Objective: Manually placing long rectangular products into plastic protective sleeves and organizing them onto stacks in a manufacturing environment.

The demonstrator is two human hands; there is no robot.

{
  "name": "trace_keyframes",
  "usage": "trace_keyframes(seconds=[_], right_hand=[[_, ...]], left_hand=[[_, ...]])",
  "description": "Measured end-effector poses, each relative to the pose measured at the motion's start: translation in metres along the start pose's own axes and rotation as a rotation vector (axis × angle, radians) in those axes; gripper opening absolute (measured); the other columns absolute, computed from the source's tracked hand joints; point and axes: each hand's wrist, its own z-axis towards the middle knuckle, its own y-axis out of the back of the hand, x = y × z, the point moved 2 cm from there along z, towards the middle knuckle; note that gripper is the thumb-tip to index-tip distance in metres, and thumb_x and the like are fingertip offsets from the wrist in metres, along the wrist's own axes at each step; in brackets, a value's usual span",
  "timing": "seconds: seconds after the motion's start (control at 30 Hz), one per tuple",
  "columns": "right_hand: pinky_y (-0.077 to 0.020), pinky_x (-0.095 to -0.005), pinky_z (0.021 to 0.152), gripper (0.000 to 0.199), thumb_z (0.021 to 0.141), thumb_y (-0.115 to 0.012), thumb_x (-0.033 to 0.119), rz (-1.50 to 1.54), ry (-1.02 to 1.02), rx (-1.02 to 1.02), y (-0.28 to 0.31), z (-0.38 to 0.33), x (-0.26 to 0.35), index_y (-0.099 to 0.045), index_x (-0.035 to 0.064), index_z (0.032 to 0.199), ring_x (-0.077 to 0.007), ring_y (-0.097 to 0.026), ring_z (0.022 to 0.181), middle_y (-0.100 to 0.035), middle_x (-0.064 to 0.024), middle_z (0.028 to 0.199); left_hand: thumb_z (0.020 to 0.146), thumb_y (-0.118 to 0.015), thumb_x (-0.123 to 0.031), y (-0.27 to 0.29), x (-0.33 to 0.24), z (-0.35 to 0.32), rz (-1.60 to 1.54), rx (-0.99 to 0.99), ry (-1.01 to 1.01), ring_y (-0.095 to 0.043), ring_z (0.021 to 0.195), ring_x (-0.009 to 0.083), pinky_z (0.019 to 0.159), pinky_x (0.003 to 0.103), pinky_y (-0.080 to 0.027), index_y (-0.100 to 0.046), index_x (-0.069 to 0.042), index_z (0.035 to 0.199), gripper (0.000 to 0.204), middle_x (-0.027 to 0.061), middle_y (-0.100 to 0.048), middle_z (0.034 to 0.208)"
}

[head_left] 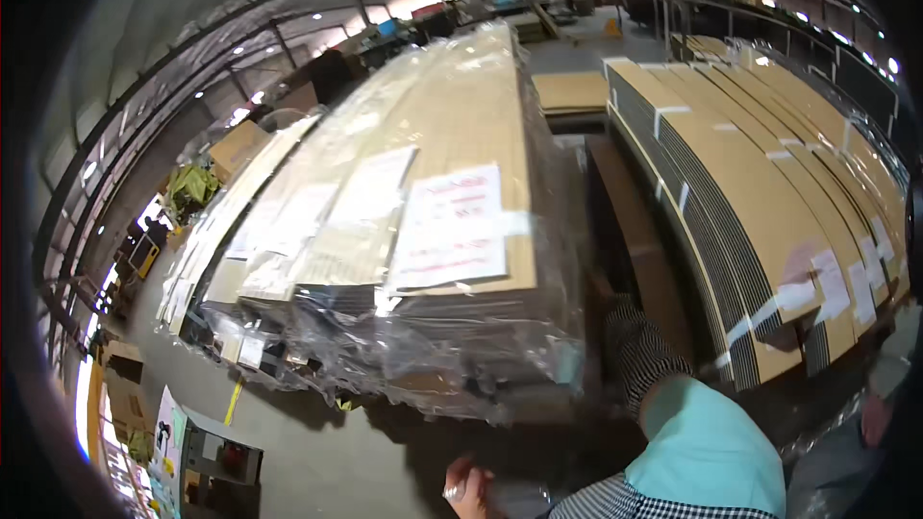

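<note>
My left hand (468,488) is low in the view, its fingers curled around a small pale thing I cannot make out. Clear film (519,498) shows beside it. My right arm, in a teal sleeve with a checked cuff, reaches into the dark gap between two stacks. At its end my right hand (603,290) is blurred and in shadow, so its fingers cannot be read. The gap's near side is formed by a stack of flat cardboard (471,125) wrapped in clear plastic film (481,346). A white paper sheet (452,226) with red writing lies on top.
More flat cardboard stacks (740,154), strapped with white tape, stand at the right. A person in grey (856,447) is at the lower right edge. Grey floor (327,461) shows at lower left, near a grey cabinet (221,461) and an open carton (123,365).
</note>
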Motion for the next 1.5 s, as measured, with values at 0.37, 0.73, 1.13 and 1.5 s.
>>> trace_keyframes(seconds=[0.37,0.73,1.13,1.5], right_hand=[[-0.0397,-0.0504,0.107,0.061,0.085,-0.069,0.035,-0.141,0.209,-0.298,0.217,-0.322,0.026,-0.056,-0.0021,0.132,-0.0426,-0.047,0.129,-0.053,-0.0255,0.134],[-0.0302,-0.0754,0.103,0.08,0.08,-0.071,0.04,-0.243,-0.063,-0.098,0.201,-0.437,-0.005,-0.038,0.0202,0.151,-0.0505,-0.029,0.141,-0.03,-0.0207,0.157],[-0.0483,-0.0261,0.079,0.019,0.088,-0.073,0.006,1.066,0.245,0.226,0.295,-0.644,0.082,-0.069,-0.0002,0.105,-0.0131,-0.061,0.086,-0.066,-0.0041,0.09],[-0.0449,-0.0344,0.069,0.042,0.099,-0.059,0.041,1.883,-0.111,0.639,0.303,-0.697,-0.027,-0.047,0.012,0.071,-0.0203,-0.053,0.07,-0.052,-0.003,0.063]], left_hand=[[0.096,-0.058,-0.013,-0.003,0.004,-0.025,-0.019,0.388,-0.101,-0.056,0.106,0.0135,0.091,0.027,-0.041,-0.057,-0.002,0.127,0.033,0.0075,-0.062,0.117],[0.098,-0.057,-0.005,0.031,-0.01,-0.128,-0.224,0.46,-0.072,-0.054,0.088,0.0042,0.07,0.018,-0.039,-0.056,-0.006,0.133,0.035,0.0067,-0.065,0.12],[0.094,-0.065,-0.005,0.02,0.007,-0.215,-0.002,0.73,-0.167,-0.061,0.094,0.0125,0.084,0.025,-0.049,-0.06,-0.002,0.122,0.03,0.0073,-0.065,0.113],[0.1,-0.059,-0.044,0.007,0.091,-0.258,-0.339,1.193,0.552,-0.056,0.078,0.0132,0.069,0.025,-0.045,-0.05,-0.007,0.086,0.04,0.0107,-0.061,0.084]])
